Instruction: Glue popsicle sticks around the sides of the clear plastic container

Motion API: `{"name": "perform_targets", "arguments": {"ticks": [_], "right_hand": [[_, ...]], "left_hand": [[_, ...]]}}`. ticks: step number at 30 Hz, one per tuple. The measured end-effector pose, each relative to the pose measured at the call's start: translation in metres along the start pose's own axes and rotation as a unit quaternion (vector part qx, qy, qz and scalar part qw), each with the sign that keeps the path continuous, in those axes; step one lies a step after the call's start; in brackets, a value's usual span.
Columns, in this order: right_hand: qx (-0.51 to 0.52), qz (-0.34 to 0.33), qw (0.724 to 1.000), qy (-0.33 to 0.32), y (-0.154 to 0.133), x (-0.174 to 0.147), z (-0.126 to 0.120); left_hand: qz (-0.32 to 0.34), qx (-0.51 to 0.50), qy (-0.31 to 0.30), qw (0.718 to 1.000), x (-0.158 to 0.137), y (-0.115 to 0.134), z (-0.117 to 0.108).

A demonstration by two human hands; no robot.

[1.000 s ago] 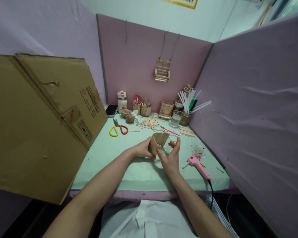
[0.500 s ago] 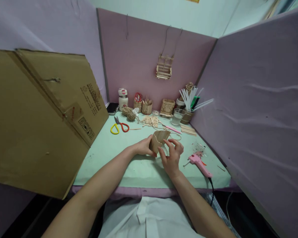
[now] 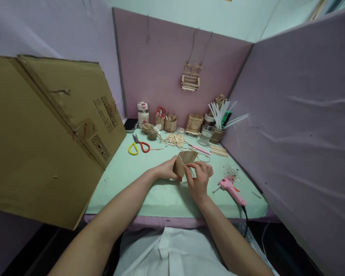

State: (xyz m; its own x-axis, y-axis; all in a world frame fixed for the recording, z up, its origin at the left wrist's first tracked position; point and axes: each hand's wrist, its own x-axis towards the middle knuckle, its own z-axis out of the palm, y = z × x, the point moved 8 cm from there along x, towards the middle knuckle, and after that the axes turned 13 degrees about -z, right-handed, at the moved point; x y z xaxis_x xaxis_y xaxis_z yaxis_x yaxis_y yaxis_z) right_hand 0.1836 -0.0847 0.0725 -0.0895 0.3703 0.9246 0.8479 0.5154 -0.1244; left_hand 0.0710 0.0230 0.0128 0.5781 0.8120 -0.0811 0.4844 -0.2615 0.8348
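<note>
At nine o'clock of your green bench (image 3: 117, 191), one big cardboard sheet (image 3: 40, 134) stands tilted. Over the middle of the bench, your right hand (image 3: 199, 180) keeps its fingers narrow, the tips at the three o'clock edge of a curved brown piece (image 3: 179, 168); what they pinch, I cannot tell. Your left hand (image 3: 168, 170) holds this piece from its nine o'clock side. From it, the pink glue gun (image 3: 232, 190) lies at four o'clock, the scissors (image 3: 137, 142) at ten.

i'm getting dim diffuse light, faint soft shadows on the table (image 3: 166, 203), wide-angle stretch at edges, fine detail soft.
</note>
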Motion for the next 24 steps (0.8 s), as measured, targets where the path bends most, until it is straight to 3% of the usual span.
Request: {"name": "perform_targets", "arguments": {"ticks": [24], "right_hand": [[0.02, 0.01, 1.0, -0.013, -0.0004, 0.002, 0.0034]], "left_hand": [[-0.005, 0.012, -0.001, 1.0, -0.0028, 0.0057, -0.0008]]}}
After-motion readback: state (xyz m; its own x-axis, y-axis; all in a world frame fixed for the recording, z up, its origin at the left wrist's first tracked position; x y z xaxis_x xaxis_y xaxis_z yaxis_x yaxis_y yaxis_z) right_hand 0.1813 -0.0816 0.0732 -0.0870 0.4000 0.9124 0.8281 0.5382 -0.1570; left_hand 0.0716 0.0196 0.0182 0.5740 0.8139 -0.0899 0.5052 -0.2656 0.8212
